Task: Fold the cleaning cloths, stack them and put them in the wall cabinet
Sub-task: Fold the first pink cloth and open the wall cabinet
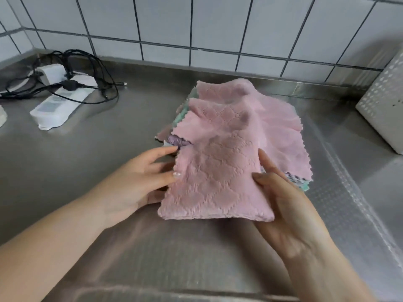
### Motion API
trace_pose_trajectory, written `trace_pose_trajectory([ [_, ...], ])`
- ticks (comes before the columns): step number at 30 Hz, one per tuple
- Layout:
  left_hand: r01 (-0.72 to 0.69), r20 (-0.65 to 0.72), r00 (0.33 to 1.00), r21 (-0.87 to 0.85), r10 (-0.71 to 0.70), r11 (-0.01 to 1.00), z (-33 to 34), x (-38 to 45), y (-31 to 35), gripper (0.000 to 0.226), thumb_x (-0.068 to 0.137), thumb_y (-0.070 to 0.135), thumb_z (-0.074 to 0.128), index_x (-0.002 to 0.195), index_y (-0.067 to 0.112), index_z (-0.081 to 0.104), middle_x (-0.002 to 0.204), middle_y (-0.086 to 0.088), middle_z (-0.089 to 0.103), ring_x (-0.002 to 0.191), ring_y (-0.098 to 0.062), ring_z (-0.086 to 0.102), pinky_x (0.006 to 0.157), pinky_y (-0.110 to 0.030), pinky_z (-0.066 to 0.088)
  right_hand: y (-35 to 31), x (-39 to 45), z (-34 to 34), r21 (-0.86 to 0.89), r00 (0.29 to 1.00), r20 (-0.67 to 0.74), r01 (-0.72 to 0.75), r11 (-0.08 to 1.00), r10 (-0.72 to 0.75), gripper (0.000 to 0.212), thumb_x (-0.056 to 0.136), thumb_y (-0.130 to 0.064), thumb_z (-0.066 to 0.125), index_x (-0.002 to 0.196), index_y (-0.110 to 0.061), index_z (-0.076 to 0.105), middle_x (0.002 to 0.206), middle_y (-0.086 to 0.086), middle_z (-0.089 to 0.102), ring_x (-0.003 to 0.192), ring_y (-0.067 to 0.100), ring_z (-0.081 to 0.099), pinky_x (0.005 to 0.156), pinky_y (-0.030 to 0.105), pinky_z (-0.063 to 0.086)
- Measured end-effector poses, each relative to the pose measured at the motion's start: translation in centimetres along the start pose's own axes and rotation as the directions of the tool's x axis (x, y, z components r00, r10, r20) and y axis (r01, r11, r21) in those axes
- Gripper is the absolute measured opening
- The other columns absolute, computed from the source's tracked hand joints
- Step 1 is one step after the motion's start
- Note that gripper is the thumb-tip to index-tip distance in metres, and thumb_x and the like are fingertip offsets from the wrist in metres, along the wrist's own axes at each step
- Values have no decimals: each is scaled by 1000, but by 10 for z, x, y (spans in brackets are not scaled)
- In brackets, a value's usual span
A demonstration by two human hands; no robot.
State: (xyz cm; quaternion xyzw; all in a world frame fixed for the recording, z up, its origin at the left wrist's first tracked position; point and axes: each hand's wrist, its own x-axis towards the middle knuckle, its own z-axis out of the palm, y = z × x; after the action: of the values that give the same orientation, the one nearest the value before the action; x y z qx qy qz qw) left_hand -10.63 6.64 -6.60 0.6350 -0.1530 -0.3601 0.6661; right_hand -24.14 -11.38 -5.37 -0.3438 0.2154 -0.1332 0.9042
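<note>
A folded pink cloth (216,182) with a scalloped pattern is held a little above the steel counter, its folded edge toward me. My left hand (139,182) holds its left edge, fingers reaching under and thumb on top. My right hand (281,192) grips its right edge, thumb on top. Behind it lies a loose pile of cloths (281,127) with a pink one on top and green, purple and white edges peeking out. The wall cabinet is out of view.
The steel counter (98,149) meets a white tiled wall (218,29). At the left lie a white power strip (61,103), a white adapter and tangled black cables (91,68). A white perforated box (386,101) stands at the right edge.
</note>
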Motion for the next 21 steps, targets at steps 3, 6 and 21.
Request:
trace_pose_trajectory([
  [3, 84, 40, 996, -84, -80, 993, 7, 9, 15, 59, 69, 10, 72, 121, 32, 57, 104, -9, 72, 81, -17, 67, 59, -24, 56, -21, 7, 4, -48, 998, 22, -58, 997, 59, 51, 87, 5, 40, 123, -26, 58, 116, 5, 69, 97, 20, 66, 76, 32, 57],
  [6, 66, -18, 998, -62, -67, 996, 15, 10, 37, 60, 79, 1, 65, 127, 34, 51, 106, -5, 72, 86, -17, 69, 60, -24, 56, -46, 7, 19, -107, 992, 57, -109, 988, 115, 50, 82, 1, 45, 123, -23, 60, 118, 6, 67, 93, 17, 65, 72, 28, 57],
  [21, 40, -203, 978, -47, -49, 998, 27, -66, 145, 55, 86, -1, 57, 132, 28, 49, 111, -6, 70, 93, -17, 64, 74, -29, 51, -115, -30, 109, -329, 945, 40, -295, 897, 325, 34, 78, -15, 60, 111, -8, 65, 109, 12, 71, 97, 23, 68, 81, 36, 58],
])
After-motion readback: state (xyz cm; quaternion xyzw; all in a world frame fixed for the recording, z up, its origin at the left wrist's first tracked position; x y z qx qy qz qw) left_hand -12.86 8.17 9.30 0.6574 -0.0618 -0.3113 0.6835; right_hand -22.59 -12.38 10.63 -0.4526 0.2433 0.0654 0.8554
